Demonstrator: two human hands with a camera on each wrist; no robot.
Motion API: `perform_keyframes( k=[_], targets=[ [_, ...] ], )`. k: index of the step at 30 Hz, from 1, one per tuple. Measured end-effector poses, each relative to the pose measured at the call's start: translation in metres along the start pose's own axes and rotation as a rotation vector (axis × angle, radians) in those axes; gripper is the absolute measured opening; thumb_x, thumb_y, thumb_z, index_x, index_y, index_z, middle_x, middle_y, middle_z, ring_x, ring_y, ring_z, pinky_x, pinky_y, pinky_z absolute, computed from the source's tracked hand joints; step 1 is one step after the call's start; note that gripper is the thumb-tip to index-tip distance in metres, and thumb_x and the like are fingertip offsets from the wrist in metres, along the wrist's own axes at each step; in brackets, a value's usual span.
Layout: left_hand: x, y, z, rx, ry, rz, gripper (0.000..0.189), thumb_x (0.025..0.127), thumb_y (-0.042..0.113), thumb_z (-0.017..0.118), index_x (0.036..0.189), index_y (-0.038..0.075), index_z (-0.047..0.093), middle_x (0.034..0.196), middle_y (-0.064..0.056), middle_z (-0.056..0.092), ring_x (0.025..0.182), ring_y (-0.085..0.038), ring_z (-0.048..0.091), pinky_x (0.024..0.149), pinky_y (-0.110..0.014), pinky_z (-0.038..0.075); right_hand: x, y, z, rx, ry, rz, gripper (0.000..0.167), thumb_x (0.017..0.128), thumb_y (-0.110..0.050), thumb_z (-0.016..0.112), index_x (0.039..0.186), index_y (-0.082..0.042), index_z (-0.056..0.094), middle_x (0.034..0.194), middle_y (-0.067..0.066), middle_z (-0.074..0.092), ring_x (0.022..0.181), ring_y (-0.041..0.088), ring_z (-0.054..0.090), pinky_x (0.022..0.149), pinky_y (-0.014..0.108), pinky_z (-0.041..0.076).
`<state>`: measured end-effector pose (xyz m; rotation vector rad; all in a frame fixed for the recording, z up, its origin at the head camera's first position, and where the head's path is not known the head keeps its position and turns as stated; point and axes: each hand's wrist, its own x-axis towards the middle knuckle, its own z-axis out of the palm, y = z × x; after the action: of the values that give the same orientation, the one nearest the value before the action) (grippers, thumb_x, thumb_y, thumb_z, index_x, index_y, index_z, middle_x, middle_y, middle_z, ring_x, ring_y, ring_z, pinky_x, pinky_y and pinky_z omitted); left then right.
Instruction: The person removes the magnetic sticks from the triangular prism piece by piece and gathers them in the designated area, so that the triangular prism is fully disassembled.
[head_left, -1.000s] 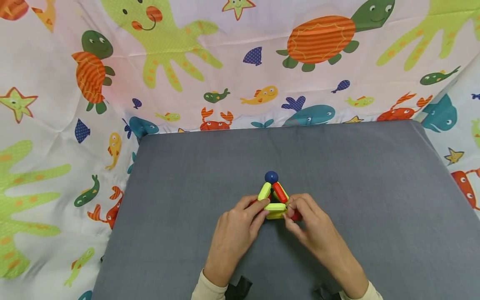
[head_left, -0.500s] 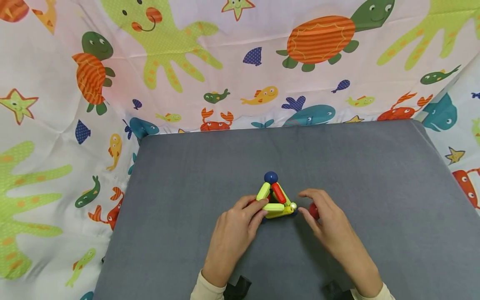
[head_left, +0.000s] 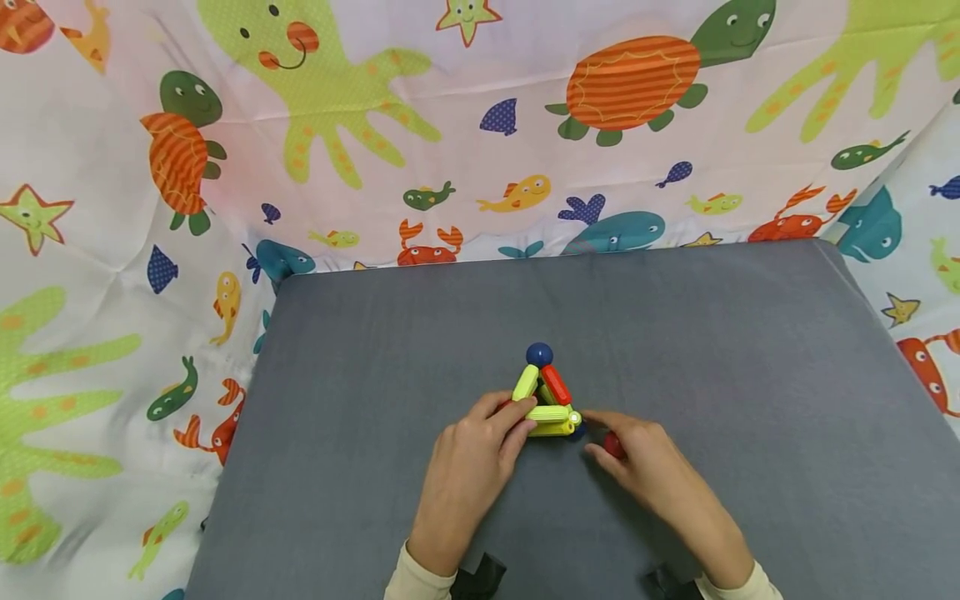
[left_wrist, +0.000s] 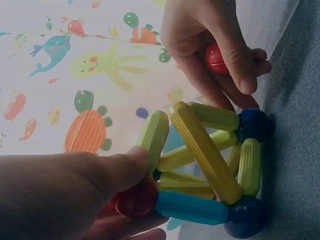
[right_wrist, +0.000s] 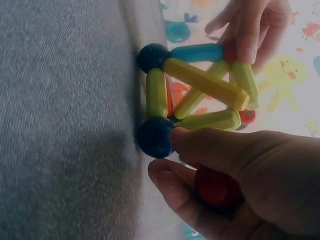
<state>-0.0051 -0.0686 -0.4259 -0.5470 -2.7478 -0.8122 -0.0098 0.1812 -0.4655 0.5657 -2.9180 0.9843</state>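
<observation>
A frame of plastic rods and balls [head_left: 551, 414], seemingly a magnetic building toy, stands on the grey table. My left hand [head_left: 467, 467] pinches its red corner ball [left_wrist: 136, 197] between thumb and fingers. Yellow-green rods, a yellow rod [right_wrist: 205, 82] and a blue rod [left_wrist: 192, 207] join blue balls at the base; another blue ball [head_left: 539, 354] sits at the far corner. My right hand [head_left: 660, 475] holds a loose red ball [right_wrist: 218, 186] in its curled lower fingers. Its thumb and index finger are at the near blue ball [right_wrist: 155, 137]; contact is unclear.
The grey cloth-covered table [head_left: 750, 375] spreads around the toy. A white curtain [head_left: 480, 150] printed with sea animals hangs behind and at the sides. A black strap [head_left: 480, 575] is at the left wrist.
My right hand drew away rightward from the toy's right corner, showing the red ball in it, then came back low beside that corner. My left hand has kept its hold.
</observation>
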Motion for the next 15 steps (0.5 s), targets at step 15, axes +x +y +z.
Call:
perform_keyframes(
  k=[15],
  targets=[
    [-0.004, -0.004, -0.004, -0.003, 0.010, -0.017, 0.027, 0.099, 0.031, 0.077, 0.126, 0.026, 0.079, 0.119, 0.002, 0.072, 0.083, -0.014, 0.076, 0.068, -0.035, 0.063, 0.009, 0.040, -0.044, -0.102, 0.023, -0.016, 0.025, 0.086, -0.002, 0.084, 0.103, -0.006, 0.067, 0.096, 0.005, 0.058, 0.081, 0.016, 0.054, 0.068, 0.036, 0.049]
  ],
)
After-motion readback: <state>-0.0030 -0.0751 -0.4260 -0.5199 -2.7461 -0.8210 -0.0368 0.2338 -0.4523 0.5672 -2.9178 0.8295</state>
